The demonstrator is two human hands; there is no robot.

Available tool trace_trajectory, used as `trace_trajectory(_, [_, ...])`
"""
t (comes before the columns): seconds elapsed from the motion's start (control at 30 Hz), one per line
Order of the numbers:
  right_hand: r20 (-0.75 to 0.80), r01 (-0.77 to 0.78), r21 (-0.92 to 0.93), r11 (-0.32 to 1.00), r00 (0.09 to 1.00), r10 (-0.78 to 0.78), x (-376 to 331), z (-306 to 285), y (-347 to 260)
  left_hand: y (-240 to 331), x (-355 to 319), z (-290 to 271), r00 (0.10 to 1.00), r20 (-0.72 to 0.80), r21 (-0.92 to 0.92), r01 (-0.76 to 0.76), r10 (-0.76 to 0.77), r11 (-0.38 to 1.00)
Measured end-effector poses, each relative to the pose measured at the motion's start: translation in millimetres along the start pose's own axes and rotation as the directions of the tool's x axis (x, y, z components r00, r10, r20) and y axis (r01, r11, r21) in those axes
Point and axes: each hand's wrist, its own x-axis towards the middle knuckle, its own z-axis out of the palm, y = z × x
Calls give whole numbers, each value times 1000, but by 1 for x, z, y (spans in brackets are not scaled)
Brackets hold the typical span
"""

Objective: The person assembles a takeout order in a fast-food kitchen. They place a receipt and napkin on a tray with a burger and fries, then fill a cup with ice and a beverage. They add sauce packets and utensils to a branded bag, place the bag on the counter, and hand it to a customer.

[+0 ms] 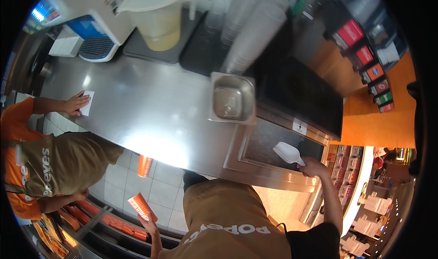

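Note:
My right hand [314, 167] grips the handle of a white plastic scoop [287, 152]. The scoop's bowl is over a sunken metal-rimmed bin [260, 142] in the counter; what lies inside is dim and greyish. Low on the left, my left hand [148, 223] is closed round an orange and white paper cup [141, 206], tilted and held away from the counter. A square steel pan [232, 98] stands on the counter beside the bin, its inside shiny.
At left, a co-worker in an orange shirt presses a hand [76, 104] on white paper [87, 103]. A pitcher of pale yellow liquid [157, 24] and stacked clear cups [255, 33] stand behind. Another orange cup-like item [145, 166] shows against the floor tiles. Drawers [109, 218] are lower left.

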Motion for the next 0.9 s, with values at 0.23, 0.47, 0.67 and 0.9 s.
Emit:
trace_trajectory(0.23, [-39,80,-386,919,994,-103,238,100,142,100,-125,150,978,95,-472,-121,186,873])
trace_trajectory(0.47, [59,577,-317,753,804,-592,335,127,94,174,-244,221,960,239,-562,16,143,827])
trace_trajectory(0.67, [35,659,-324,679,726,-687,369,138,7,191,-261,227,970,188,-604,-10,155,797])
trace_trajectory(0.9, [43,734,-312,603,645,-763,375,131,-6,216,-263,259,940,252,-574,-47,231,818])
